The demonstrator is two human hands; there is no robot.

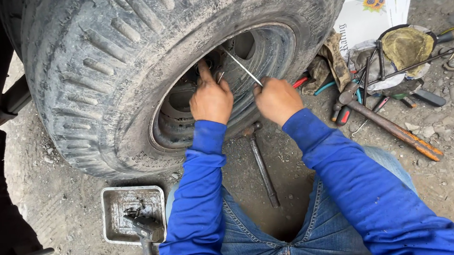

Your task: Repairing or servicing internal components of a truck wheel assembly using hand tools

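A large muddy truck tyre (102,61) on its steel wheel (184,114) fills the upper left. My left hand (211,97) reaches into the wheel's hollow, index finger stretched up against a part near the hub. My right hand (276,99) is closed on a thin metal rod (241,66) that slants up and left into the wheel. Both arms wear blue sleeves. What the left fingers hold, if anything, is hidden.
A long steel bar (261,165) lies on the dirt between my knees. A dirty square metal tray (132,212) and a dark power tool (145,235) sit at lower left. Right of the tyre lie a rusty hammer (395,130), rags, papers (370,13), screwdrivers and several hand tools.
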